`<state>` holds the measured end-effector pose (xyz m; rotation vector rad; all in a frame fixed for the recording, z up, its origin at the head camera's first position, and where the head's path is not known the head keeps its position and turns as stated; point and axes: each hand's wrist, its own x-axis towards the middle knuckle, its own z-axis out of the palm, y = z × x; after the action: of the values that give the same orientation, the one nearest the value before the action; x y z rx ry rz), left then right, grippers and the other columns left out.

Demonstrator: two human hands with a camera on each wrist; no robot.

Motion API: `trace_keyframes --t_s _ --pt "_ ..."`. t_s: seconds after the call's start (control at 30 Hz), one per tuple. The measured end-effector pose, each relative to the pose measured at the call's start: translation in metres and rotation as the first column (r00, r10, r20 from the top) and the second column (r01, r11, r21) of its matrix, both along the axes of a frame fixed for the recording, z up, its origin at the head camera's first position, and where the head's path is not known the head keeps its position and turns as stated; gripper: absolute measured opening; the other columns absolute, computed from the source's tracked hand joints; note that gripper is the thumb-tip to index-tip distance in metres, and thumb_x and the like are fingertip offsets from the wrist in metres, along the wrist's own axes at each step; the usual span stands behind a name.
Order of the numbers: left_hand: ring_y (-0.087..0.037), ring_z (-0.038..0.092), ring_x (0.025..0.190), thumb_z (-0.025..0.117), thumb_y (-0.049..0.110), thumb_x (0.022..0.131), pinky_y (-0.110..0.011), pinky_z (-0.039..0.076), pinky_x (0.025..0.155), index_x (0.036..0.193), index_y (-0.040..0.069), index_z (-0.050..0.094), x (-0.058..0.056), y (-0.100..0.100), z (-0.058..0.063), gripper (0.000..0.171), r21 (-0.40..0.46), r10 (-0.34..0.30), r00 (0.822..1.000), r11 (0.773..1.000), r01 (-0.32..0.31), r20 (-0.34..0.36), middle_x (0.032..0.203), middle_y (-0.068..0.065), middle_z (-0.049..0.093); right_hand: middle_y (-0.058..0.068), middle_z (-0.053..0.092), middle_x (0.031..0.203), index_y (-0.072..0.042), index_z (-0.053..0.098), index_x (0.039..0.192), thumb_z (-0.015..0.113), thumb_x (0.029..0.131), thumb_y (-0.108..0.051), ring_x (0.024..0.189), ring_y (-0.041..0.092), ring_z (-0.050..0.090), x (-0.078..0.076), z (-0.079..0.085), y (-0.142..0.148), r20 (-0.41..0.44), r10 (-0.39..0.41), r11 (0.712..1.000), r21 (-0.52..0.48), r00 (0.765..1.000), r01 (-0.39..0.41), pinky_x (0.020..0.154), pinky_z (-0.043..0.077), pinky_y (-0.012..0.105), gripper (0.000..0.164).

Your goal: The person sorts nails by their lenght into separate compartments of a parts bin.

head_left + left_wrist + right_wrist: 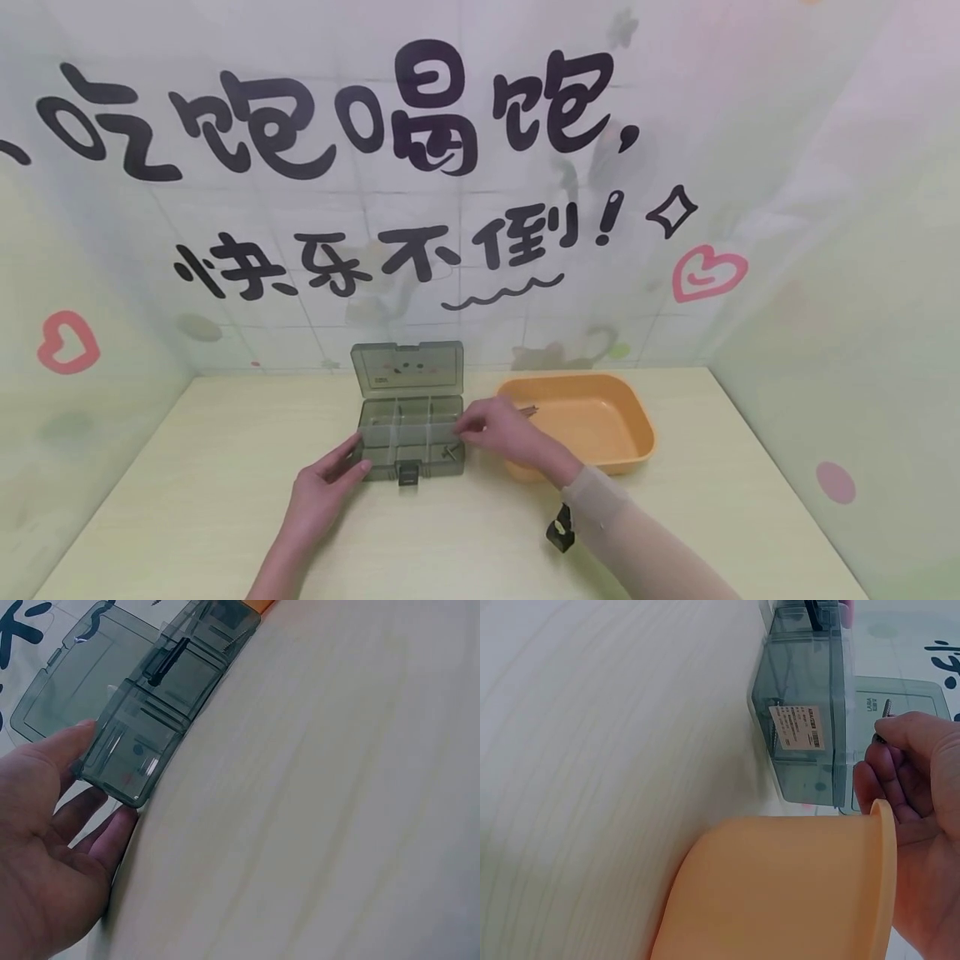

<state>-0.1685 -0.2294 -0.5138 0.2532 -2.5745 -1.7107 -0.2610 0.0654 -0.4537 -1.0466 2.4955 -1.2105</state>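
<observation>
In the head view we read 吃饱喝饱,快乐不倒! on the wall (112, 258) behind a smoky translucent divided box (412, 434), its lid (408, 371) raised, small screws (450, 452) in the near right compartment, left of an orange tray (600, 425). At the left wrist, we see the left hand (45, 832) resting relaxed fingers against the box's left end. At the right wrist, the right hand (922, 769) pinches a dark screw (887, 707) by the box, whose barcoded label (800, 727) we cannot read.

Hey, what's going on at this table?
A person's left hand holds the left end of an open divided box, while the right hand pinches a small screw at its right edge. Small metal pieces lie in the near right compartment. Some thin pieces sit in the orange tub alongside.
</observation>
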Motion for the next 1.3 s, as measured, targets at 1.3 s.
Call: trace_keyframes --t_s 1.3 --pt "-0.038 0.053 0.134 0.071 0.035 0.099 -0.043 0.045 0.109 0.152 0.012 0.050 0.001 -0.001 0.000 0.061 -0.003 -0.008 1.000 1.000 0.008 -0.026 0.153 -0.018 0.046 0.009 0.074 0.107 -0.002 0.076 0.111 0.070 0.095 0.000 0.093 0.013 0.067 -0.002 0.006 0.002 0.007 -0.090 0.996 -0.005 0.996 0.090 0.082 0.058 0.022 0.017"
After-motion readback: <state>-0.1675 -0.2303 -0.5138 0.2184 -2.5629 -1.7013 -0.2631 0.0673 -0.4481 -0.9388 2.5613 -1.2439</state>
